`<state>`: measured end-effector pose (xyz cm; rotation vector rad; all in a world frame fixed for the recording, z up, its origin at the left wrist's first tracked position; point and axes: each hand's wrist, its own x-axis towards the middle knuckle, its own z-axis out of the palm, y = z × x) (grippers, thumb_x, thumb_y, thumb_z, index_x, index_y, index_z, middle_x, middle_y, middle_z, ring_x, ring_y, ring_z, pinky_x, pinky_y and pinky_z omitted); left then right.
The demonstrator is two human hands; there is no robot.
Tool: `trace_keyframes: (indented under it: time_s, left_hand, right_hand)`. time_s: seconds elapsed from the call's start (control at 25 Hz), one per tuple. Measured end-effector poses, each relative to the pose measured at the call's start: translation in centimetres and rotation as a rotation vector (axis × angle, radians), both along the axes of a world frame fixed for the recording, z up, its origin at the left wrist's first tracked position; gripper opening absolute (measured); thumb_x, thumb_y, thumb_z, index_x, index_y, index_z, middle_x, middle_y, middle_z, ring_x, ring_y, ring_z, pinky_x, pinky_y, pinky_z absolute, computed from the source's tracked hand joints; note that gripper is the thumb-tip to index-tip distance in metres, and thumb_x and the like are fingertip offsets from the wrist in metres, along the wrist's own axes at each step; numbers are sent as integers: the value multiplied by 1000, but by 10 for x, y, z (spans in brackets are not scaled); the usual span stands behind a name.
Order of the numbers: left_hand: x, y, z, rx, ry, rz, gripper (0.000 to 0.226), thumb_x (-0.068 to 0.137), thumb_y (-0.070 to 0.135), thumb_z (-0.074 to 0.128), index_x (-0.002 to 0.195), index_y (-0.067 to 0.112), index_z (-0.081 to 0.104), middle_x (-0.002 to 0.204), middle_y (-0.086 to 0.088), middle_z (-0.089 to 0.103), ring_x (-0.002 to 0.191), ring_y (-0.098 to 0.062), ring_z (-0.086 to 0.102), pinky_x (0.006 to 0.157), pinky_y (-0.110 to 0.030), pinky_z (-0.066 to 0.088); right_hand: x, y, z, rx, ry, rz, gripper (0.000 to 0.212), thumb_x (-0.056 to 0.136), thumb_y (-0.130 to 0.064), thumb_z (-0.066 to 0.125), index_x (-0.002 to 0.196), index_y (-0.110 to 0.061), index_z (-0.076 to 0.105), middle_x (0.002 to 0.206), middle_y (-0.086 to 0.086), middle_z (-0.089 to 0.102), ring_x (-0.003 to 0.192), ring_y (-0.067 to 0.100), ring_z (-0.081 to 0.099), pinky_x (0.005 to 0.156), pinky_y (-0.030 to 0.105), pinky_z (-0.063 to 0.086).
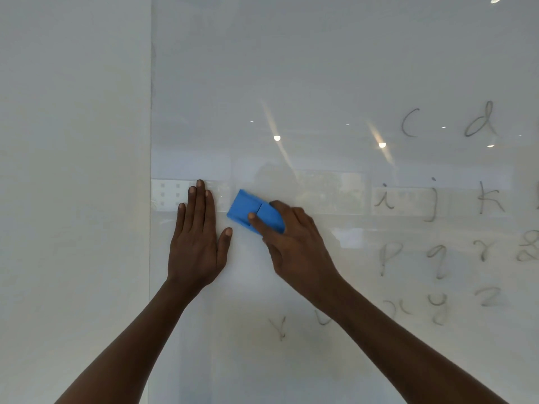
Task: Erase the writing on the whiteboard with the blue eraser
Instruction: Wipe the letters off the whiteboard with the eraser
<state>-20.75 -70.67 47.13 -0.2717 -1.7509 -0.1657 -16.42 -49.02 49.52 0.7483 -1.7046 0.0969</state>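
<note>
A glossy whiteboard (pixel 320 68) fills most of the view. My right hand (pixel 294 243) grips the blue eraser (pixel 246 209) and presses it flat on the board, tilted, near the board's left side. My left hand (pixel 197 237) lies flat on the board just left of the eraser, fingers together and pointing up, thumb out toward the eraser. Grey handwritten letters (pixel 437 199) remain on the right: "c d" at the top, "i j k" beside the eraser's height, "p q r" below, then "x y z". Two faint marks (pixel 280 328) sit lower, under my right forearm.
The board's left edge (pixel 151 141) runs vertically, with a plain white wall (pixel 73 170) beyond it. Ceiling lights and a window reflect on the board's surface around the hands.
</note>
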Motion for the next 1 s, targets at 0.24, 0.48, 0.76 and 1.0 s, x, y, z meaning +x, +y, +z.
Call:
trace_keyframes:
  time_s: [0.24,0.48,0.76,1.0]
  left_hand:
    - [1,-1,0,-11,-5,-6,72,105,36,29,162,-3,10,173,-18,2,162,-29,0,131,-39,0]
    - [4,2,0,-1,-3,-8,73,103,32,30,163,-3,8,173,-17,0,162,-30,-1,131,-40,1]
    - [5,44,7,25,-4,-33,73,102,31,30,162,-5,11,173,-19,2,162,-28,-1,131,-43,5]
    - [2,100,47,-70,42,-87,72,105,35,33,162,-4,13,172,-20,5,162,-29,2,131,-43,7]
  right_hand:
    - [5,20,-44,73,-24,-47,63,81,-9,68,138,-27,49,137,17,50,114,30,51,97,43,48]
    - [5,52,-50,140,-10,-64,65,80,-9,67,140,-27,47,135,16,51,115,30,53,98,42,47]
    - [5,103,4,-64,49,-52,50,87,-9,64,134,-23,56,131,19,53,105,34,55,91,42,47]
    - [4,145,42,-170,56,-86,47,91,-15,58,137,-21,53,133,16,51,109,31,52,91,42,49]
